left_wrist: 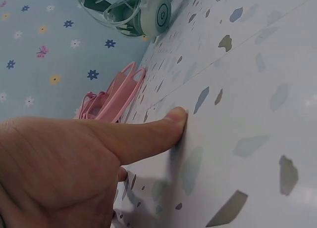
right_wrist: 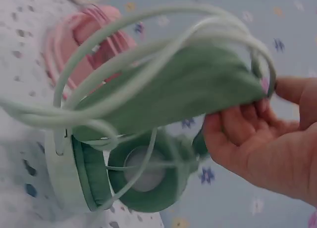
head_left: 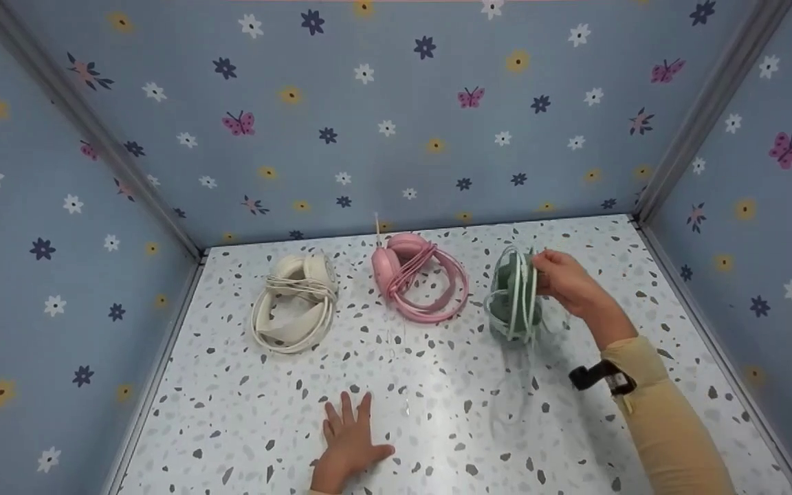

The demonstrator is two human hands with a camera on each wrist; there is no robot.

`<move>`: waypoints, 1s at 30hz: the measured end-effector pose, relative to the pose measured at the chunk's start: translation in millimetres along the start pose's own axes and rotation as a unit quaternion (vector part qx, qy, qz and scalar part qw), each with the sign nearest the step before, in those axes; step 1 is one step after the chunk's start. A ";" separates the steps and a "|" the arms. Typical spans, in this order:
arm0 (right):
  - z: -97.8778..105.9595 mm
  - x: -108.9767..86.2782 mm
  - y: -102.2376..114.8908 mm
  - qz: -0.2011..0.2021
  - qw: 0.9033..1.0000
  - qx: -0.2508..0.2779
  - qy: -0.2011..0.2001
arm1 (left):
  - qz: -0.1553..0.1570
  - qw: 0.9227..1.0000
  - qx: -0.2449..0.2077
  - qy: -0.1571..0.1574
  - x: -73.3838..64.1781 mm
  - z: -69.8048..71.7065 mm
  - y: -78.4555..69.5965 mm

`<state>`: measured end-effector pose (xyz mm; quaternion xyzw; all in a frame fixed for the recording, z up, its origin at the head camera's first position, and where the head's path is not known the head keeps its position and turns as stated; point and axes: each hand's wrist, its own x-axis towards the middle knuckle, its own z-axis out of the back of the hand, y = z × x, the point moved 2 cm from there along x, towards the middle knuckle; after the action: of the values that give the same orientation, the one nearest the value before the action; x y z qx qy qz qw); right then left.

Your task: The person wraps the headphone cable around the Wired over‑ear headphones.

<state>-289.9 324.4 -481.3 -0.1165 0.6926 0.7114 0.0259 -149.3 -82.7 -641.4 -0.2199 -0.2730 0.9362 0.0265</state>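
Observation:
My right hand (head_left: 568,282) grips green headphones (head_left: 516,295) by the headband, fingers under it and thumb at its edge in the right wrist view. Pale green cable loops (right_wrist: 163,74) hang loosely around the band and ear cups. One round ear cup (right_wrist: 146,171) shows its cushion. Flat on the speckled tabletop, my left hand (head_left: 349,443) rests with spread fingers and holds nothing. Beyond it lie pink headphones (head_left: 447,302), wrapped in their own cable, and cream headphones (head_left: 300,333) with a cable wound about them.
A white speckled table (head_left: 437,412) carries everything. Blue panels (head_left: 396,103) printed with flowers and butterflies stand along its back and both sides, joined by grey corner posts (head_left: 705,110). A black strap (head_left: 602,375) with a device circles the right wrist.

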 end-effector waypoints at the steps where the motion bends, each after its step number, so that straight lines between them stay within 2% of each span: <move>1: -9.6 -2.9 -3.3 0.000 1.000 -0.011 -0.023 | -0.001 1.000 -0.002 -0.002 -0.6 -0.6 0.1; 5: -38.5 -14.2 -15.3 0.000 0.988 -0.070 -0.137 | -0.016 1.000 -0.009 -0.017 -2.2 -4.9 1.9; 6: -42.8 -17.7 -17.4 -0.001 0.984 -0.081 -0.157 | -0.019 1.000 -0.010 -0.017 -2.5 -6.4 2.5; 8: -48.8 -24.4 -20.7 -0.003 0.980 -0.104 -0.168 | -0.024 0.999 -0.015 -0.015 -3.0 -9.6 3.7; 10: -52.9 -31.1 -22.2 0.001 0.984 -0.107 -0.141 | -0.030 0.999 -0.019 -0.013 -3.3 -12.3 4.6; 13: -57.6 -40.0 -21.2 0.015 0.992 -0.106 -0.070 | -0.034 0.999 -0.024 -0.016 -3.7 -13.5 5.2; 17: -63.1 -47.9 -24.7 0.066 0.997 -0.040 0.012 | -0.031 0.999 -0.004 -0.029 -4.4 -9.7 1.2; 19: -68.3 -50.3 -29.8 0.083 0.996 -0.015 0.022 | -0.040 0.998 0.015 -0.051 -5.5 -4.3 -7.1; 21: -76.4 -52.8 -34.9 0.092 0.996 -0.010 0.012 | -0.068 0.994 0.011 -0.087 -7.8 4.3 -22.7; 23: -86.2 -56.1 -37.9 0.093 0.995 -0.025 -0.002 | -0.123 0.983 -0.012 -0.139 -9.9 15.5 -45.6; 24: -91.2 -58.3 -38.9 0.094 0.995 -0.033 -0.008 | -0.157 0.974 -0.028 -0.163 -10.9 21.5 -58.5; 25: -96.4 -60.9 -39.5 0.097 0.994 -0.039 -0.007 | -0.192 0.963 -0.046 -0.186 -11.7 27.2 -72.2; 27: -107.3 -65.4 -41.2 0.100 0.994 -0.046 0.012 | -0.263 0.936 -0.071 -0.225 -11.3 37.4 -97.9; 30: -123.3 -72.3 -43.1 0.118 0.991 -0.045 0.047 | -0.347 0.897 -0.071 -0.263 -6.6 49.4 -128.5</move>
<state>-195.1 212.9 -510.5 -0.0682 0.6693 0.7336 -0.0961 -173.4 0.6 -534.3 0.1420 -0.3951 0.8692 0.2610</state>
